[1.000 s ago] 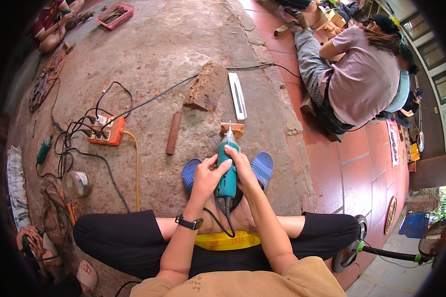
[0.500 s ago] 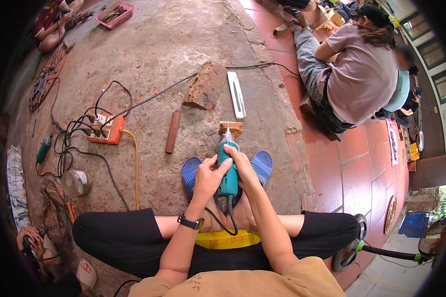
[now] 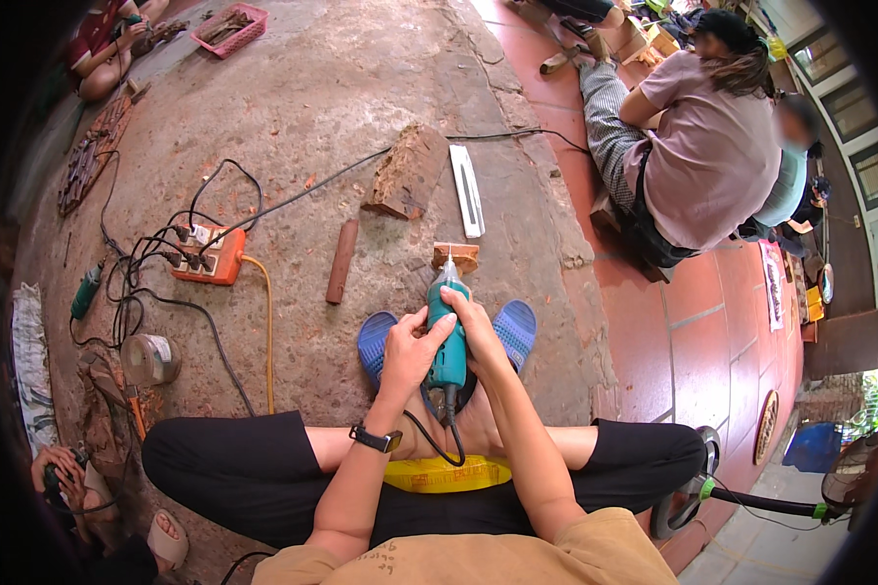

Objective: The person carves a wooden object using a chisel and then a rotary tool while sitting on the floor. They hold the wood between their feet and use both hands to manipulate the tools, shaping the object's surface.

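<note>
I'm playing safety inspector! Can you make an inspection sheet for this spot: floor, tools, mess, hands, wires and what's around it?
Surface: rough grey-brown floor; reddish tiles on the right.
Things in use: teal power tool, its tip at a small wood block; contact unclear.
Clutter: big wood chunk, reddish stick, white strip.
Hands: left hand and right hand both around the tool.
Cables: black cords bunched beside an orange power strip; yellow cable too.
Surroundings: seated person in pink to the right; pink basket at upper left.

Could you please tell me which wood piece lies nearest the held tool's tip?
The small block right at the tip of the teal tool; the slim reddish stick and large rough chunk lie farther away.
</note>
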Motion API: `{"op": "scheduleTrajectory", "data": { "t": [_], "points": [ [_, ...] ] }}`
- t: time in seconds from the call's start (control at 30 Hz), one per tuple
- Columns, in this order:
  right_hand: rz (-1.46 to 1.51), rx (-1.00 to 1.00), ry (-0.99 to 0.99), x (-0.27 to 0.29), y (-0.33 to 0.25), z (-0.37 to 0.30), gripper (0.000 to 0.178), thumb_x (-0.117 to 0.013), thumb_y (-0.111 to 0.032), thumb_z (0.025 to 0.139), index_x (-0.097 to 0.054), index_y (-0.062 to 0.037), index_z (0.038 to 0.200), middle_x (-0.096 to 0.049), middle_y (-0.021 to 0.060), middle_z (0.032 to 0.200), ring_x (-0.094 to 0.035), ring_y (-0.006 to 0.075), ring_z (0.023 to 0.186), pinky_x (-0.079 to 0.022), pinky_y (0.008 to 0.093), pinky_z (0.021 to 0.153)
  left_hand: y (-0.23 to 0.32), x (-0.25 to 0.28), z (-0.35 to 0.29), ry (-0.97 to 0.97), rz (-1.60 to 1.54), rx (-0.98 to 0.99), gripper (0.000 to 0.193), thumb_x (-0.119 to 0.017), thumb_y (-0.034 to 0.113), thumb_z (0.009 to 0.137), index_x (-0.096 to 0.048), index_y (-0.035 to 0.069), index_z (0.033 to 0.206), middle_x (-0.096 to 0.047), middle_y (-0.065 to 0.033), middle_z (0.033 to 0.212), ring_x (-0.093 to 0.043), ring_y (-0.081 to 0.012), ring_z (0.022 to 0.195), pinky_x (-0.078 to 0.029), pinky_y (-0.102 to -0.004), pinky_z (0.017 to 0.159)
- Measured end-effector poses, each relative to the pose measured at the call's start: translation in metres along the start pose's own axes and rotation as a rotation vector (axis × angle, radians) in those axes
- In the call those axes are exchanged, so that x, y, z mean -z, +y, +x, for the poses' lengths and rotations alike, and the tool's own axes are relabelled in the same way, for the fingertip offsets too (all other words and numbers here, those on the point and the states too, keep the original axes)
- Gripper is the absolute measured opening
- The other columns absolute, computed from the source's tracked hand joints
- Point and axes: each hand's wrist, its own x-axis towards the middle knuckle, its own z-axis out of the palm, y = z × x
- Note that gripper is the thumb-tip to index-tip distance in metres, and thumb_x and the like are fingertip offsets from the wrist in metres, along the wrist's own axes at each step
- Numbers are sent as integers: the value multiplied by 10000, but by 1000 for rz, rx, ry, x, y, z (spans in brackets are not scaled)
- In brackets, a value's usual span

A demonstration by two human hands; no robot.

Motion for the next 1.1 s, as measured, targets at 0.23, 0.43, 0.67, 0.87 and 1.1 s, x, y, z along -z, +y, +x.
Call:
{"op": "scheduleTrajectory", "data": {
  "t": [0.23,0.43,0.67,0.87,1.1],
  "points": [
    [-16,64,40,18,16,9,310,-659,-373,911,-646,-64,935,-629,3,827,-588,88,712,-484,257,619,-9,-5,5,-46,-10,-65,427,-721,305,873,-663,-40,1120,-705,-113,875,-632,-95,794,-511,-278,695],
    [-89,69,-2,9,7,12,314,-658,-375,900,-638,-66,955,-631,21,830,-591,98,686,-486,263,589,-17,1,8,-21,-43,-5,460,-727,325,864,-666,-29,1152,-694,-125,909,-639,-122,818,-509,-283,717],
    [-27,4,10,7,5,5,377,-672,-387,884,-628,-37,1015,-632,43,869,-609,119,716,-503,276,604,-24,-1,10,-18,-56,4,486,-730,334,859,-663,-56,1140,-687,-137,964,-647,-146,851,-506,-285,739],
    [-22,19,64,10,10,10,358,-683,-399,876,-661,-43,902,-643,34,778,-598,107,628,-481,260,541,2,-1,1,-52,-135,44,453,-728,316,869,-675,-60,1116,-695,-103,930,-633,-112,814,-502,-265,714],
    [-89,69,-50,8,3,7,341,-661,-374,897,-652,-49,999,-655,37,909,-615,104,779,-507,265,672,-6,-3,-1,-16,-133,7,425,-711,302,875,-677,-51,1108,-688,-66,856,-608,-90,747,-491,-250,681]
  ]
}}
